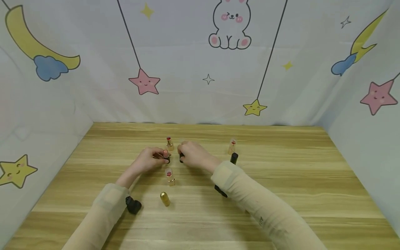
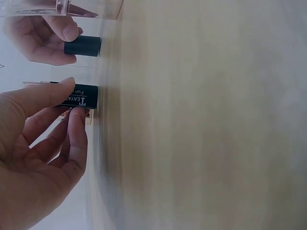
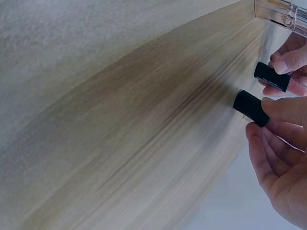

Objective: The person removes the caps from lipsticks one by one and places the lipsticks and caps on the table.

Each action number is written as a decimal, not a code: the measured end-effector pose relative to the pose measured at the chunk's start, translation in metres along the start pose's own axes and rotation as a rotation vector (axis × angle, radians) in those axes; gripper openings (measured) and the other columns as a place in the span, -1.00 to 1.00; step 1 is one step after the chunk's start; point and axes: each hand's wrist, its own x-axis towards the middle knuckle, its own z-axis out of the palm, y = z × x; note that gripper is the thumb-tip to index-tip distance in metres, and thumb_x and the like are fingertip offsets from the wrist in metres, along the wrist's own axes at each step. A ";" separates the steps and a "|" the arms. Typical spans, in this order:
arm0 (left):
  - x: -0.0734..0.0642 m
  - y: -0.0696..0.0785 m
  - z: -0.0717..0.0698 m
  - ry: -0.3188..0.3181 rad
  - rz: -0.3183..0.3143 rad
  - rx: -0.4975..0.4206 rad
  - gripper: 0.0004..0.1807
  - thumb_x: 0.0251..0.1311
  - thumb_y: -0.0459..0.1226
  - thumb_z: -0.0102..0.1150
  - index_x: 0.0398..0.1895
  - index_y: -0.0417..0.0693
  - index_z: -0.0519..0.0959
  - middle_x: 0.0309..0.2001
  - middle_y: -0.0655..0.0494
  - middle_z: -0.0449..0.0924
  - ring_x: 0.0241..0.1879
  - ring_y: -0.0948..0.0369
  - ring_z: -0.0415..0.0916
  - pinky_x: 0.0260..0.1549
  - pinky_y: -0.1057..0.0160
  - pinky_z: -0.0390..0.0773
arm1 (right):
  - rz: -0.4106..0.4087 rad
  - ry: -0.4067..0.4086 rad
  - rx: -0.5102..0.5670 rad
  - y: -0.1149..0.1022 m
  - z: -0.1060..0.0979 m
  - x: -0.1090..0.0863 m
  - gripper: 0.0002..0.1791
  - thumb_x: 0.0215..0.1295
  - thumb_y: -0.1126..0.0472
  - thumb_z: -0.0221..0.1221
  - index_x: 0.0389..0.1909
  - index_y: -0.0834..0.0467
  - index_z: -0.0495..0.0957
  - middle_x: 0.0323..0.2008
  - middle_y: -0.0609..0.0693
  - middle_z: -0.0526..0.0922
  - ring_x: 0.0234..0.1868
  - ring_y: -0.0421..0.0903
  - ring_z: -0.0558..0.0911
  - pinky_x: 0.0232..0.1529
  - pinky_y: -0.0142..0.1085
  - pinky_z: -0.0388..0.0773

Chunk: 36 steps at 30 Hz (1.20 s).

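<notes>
My left hand (image 1: 150, 159) pinches a lipstick (image 1: 166, 155) with a black base and a pinkish upper part, held upright at the table. White lettering shows on its black base (image 2: 85, 98) in the left wrist view. To its right, my right hand (image 1: 194, 155) pinches a short black cylinder (image 3: 251, 107) that looks like a lipstick cap; its upper end is hidden by the fingers. The two black pieces are side by side and apart. A gold lipstick with a red tip (image 1: 169, 143) stands just behind, and another gold-based lipstick (image 1: 170, 178) stands in front.
A clear-topped gold lipstick (image 1: 231, 147) stands at the right, near a black tube (image 1: 234, 158). Another black piece (image 1: 221, 191) lies partly under the right sleeve. A gold bullet-shaped tube (image 1: 165, 199) stands near the front, and a dark object (image 1: 133, 205) is beside the left sleeve.
</notes>
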 end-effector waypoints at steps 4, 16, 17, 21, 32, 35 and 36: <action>-0.001 0.000 0.001 0.002 -0.002 0.002 -0.74 0.12 -0.31 0.32 -0.10 -0.19 0.67 -0.13 -0.16 0.68 -0.24 0.14 0.60 -0.23 0.25 0.54 | -0.005 0.006 -0.002 0.000 0.002 0.000 -0.90 0.22 0.28 0.22 -0.25 0.17 0.59 -0.27 0.00 0.63 -0.30 -0.16 0.57 -0.25 -0.34 0.51; 0.000 0.000 0.000 -0.002 -0.008 0.035 -0.71 0.11 -0.29 0.33 -0.09 -0.21 0.66 -0.18 -0.15 0.68 -0.25 0.13 0.61 -0.22 0.22 0.55 | 0.007 -0.006 -0.008 0.001 0.005 -0.002 -0.86 0.22 0.27 0.23 -0.21 0.18 0.60 -0.24 0.01 0.62 -0.33 -0.18 0.51 -0.24 -0.34 0.50; 0.000 0.000 0.000 -0.006 -0.013 0.035 -0.71 0.11 -0.30 0.32 -0.08 -0.21 0.66 -0.17 -0.15 0.68 -0.24 0.12 0.60 -0.22 0.22 0.55 | 0.007 -0.007 -0.007 0.001 0.005 -0.002 -0.86 0.22 0.27 0.23 -0.21 0.18 0.60 -0.24 0.01 0.62 -0.33 -0.18 0.51 -0.24 -0.35 0.50; -0.001 0.001 0.000 -0.013 -0.037 0.031 -0.70 0.12 -0.31 0.31 -0.07 -0.22 0.65 -0.15 -0.17 0.67 -0.23 0.11 0.60 -0.22 0.22 0.55 | 0.003 -0.007 -0.009 0.001 0.005 -0.001 -0.85 0.22 0.27 0.23 -0.20 0.18 0.60 -0.24 0.01 0.62 -0.32 -0.17 0.53 -0.24 -0.34 0.51; -0.001 0.001 -0.001 -0.029 -0.032 0.011 -0.66 0.10 -0.33 0.31 -0.04 -0.27 0.62 -0.14 -0.20 0.67 -0.21 0.09 0.64 -0.18 0.18 0.60 | 0.021 -0.032 0.008 -0.002 0.000 -0.002 -0.74 0.23 0.27 0.22 -0.05 0.20 0.57 -0.13 0.04 0.62 -0.18 -0.10 0.62 -0.13 -0.30 0.56; -0.001 0.000 0.000 -0.031 -0.035 -0.002 -0.65 0.09 -0.34 0.30 -0.04 -0.31 0.61 -0.12 -0.23 0.66 -0.21 0.08 0.64 -0.19 0.22 0.59 | 0.047 -0.040 0.029 -0.003 -0.005 -0.003 -0.72 0.24 0.27 0.21 -0.02 0.20 0.56 -0.08 0.04 0.63 -0.12 -0.08 0.64 -0.08 -0.28 0.57; -0.001 0.000 0.000 -0.030 -0.039 -0.004 -0.65 0.09 -0.35 0.30 -0.04 -0.31 0.60 -0.13 -0.23 0.66 -0.21 0.08 0.63 -0.20 0.23 0.59 | 0.054 -0.043 0.037 -0.004 -0.006 -0.004 -0.71 0.25 0.27 0.21 -0.01 0.19 0.56 -0.06 0.04 0.64 -0.11 -0.09 0.64 -0.07 -0.28 0.57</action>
